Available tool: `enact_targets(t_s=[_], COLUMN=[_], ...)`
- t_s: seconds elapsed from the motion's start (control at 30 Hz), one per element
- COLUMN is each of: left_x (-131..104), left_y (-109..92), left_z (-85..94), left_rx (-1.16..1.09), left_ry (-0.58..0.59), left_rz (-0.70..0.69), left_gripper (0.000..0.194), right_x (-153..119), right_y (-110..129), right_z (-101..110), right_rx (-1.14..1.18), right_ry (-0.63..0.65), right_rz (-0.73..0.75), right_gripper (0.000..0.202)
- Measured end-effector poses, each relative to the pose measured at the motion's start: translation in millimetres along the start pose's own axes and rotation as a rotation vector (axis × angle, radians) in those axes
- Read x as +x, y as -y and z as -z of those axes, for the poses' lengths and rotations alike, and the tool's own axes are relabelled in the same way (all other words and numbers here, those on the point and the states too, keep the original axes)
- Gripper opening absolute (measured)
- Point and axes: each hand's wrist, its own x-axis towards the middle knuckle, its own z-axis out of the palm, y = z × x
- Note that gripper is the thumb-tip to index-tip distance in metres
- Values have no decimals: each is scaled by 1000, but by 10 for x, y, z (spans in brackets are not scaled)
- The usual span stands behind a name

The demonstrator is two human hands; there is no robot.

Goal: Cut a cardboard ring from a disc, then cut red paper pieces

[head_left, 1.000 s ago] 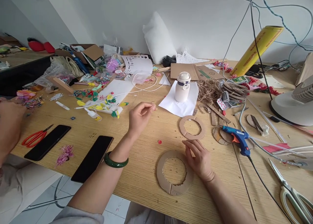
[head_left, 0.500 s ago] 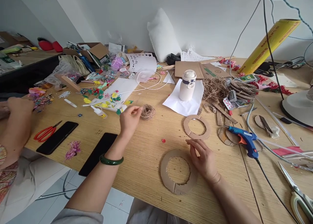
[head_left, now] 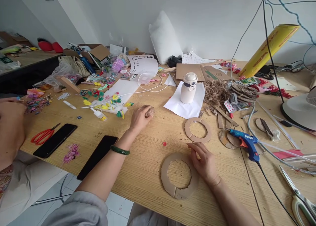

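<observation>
My left hand [head_left: 140, 118], with a dark green bangle at the wrist, closes its fingers around a small coil of brown twine [head_left: 150, 112] on the table. Much of the coil is hidden under the fingers. My right hand [head_left: 202, 160] rests on the table with loosely bent fingers and a gap to the thumb, holding nothing. It lies against the right edge of the larger cardboard ring [head_left: 168, 180], partly covering it. Beyond that hand lies a smaller cardboard ring [head_left: 188, 130].
A blue glue gun [head_left: 247, 142] and scissors [head_left: 296, 193] lie at right. A white bottle [head_left: 188, 93] stands on paper behind the rings. Two black phones [head_left: 55, 141] and red-handled scissors [head_left: 43, 137] lie at left, near another person's hand [head_left: 11, 112]. Tangled twine [head_left: 216, 92] sits behind.
My left hand has gone from beside the twine coil onto it and now grips it. My right hand stays almost in place. The other person's arm at the left has shifted slightly.
</observation>
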Motion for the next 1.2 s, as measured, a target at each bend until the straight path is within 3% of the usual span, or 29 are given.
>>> enact_targets(t_s=[0.17,0.23,0.3,0.37,0.53,0.67,0.77,0.97,1.07,1.2], left_x=[-96,-172,-265,-372,-675,-862,-938,-1049,-1086,-1085], left_y=[-363,-538,-677,-769,-867,-897,-899,-993,-1092,-1153], left_z=[158,209,230,212,43,-86,-144,-202,-195,-155], left_rx=[-259,-671,-896,-963,-987,-1048,-1092,-1163,-1222,-1212], left_ry=[-30,45,126,188,300,385,422,469,537,556], left_rz=[74,260,472,592,685,801,799,806,732,613], left_gripper=[47,44,35,28,23,18,21,22,22,34], right_x=[-6,-7,1,16,52,56,58,57,54,51], right_y=[12,29,57,96,199,245,259,255,263,264], right_z=[-4,-9,-7,1,23,55,80,57,38,28], right_rx=[89,125,154,176,424,442,267,62,163,531], right_ry=[-22,-28,-36,-49,-16,32,61,51,44,17], right_rz=[-72,-101,-125,-150,-287,-178,-62,74,-5,-236], right_gripper=[30,30,28,26,38,57,64,55,45,36])
